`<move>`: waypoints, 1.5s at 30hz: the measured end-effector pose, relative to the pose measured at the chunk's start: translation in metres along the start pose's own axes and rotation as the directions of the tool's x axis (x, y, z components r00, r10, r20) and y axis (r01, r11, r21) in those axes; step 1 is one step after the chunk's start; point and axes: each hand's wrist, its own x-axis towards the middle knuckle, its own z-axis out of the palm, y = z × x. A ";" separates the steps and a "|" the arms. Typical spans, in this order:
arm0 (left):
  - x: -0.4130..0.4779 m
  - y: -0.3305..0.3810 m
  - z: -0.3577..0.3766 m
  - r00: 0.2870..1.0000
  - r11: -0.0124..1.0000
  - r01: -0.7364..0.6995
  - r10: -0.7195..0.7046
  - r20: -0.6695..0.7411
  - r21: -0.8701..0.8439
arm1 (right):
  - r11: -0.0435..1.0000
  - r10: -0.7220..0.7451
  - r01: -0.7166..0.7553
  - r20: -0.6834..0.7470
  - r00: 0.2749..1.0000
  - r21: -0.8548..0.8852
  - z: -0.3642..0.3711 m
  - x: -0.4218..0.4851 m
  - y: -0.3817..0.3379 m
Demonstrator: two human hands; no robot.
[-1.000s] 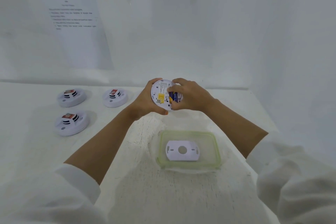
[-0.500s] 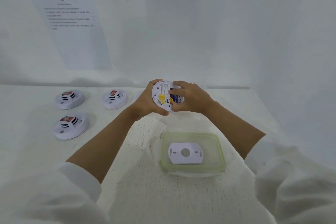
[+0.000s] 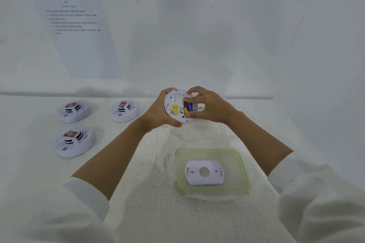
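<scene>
I hold a round white smoke detector (image 3: 174, 107) above the table, its back with a yellow label turned towards me. My left hand (image 3: 158, 113) grips its left rim. My right hand (image 3: 210, 107) pinches a blue battery (image 3: 187, 107) set in the detector's back, thumb and fingers curled on it. Below, a white mounting plate (image 3: 204, 172) with a round hole lies in a shallow clear container with a green rim (image 3: 242, 165).
Three white smoke detectors stand face up on the left of the white table: far left (image 3: 74, 111), far middle (image 3: 124, 110) and near left (image 3: 76, 142). Printed sheets (image 3: 77, 31) hang on the white back wall. White walls close in behind and at right.
Both hands have stayed on the detector in nearly the same spot. My right fingers have shifted slightly on the battery. The view has drifted a little.
</scene>
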 end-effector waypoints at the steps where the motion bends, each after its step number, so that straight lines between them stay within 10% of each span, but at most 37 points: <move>1: 0.001 0.000 0.000 1.000 1.000 -0.001 0.001 0.001 0.005 | 1.000 0.010 -0.010 0.012 1.000 -0.007 -0.001 0.001 0.000; 18: 0.001 -0.005 -0.003 1.000 0.999 0.008 -0.008 -0.016 -0.031 | 0.981 0.073 -0.060 0.064 0.995 -0.186 0.001 -0.005 -0.011; 27: -0.004 -0.007 -0.006 1.000 1.000 0.006 -0.005 -0.027 0.027 | 0.982 0.148 -0.146 -0.010 0.989 0.122 0.002 0.002 -0.014; 31: -0.006 -0.010 -0.018 0.997 0.999 0.001 0.002 -0.083 0.032 | 0.852 0.411 -0.402 0.047 0.911 0.336 -0.001 0.003 -0.011; 36: -0.006 -0.012 -0.022 0.994 0.999 -0.004 0.009 -0.112 0.044 | 0.766 0.500 -0.617 0.438 0.747 0.179 0.017 0.001 -0.015; 45: -0.003 -0.015 -0.018 0.995 0.997 -0.025 0.032 -0.097 0.067 | 0.738 0.558 -0.658 0.413 0.719 0.149 0.024 0.010 -0.015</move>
